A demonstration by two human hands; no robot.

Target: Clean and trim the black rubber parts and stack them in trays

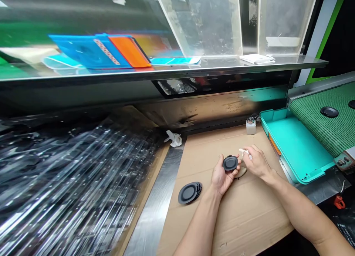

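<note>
My left hand (222,178) holds a round black plastic part (230,162) above the cardboard sheet (194,222), its fingers curled round the edge. Just to its right, my right hand (256,161) pinches a small white cloth or tissue (245,152), close to the black part but apart from it. A short stack of similar black parts (189,193) lies on the cardboard to the left. Partly hidden behind my hands, a round brownish item (240,172) rests on the cardboard.
A teal tray (301,148) stands at the right, beside a green conveyor belt (321,104) carrying black parts. A small bottle (251,125) stands at the back. Clear plastic bags (72,178) fill the left. A metal shelf (222,66) crosses above, holding blue and orange folders.
</note>
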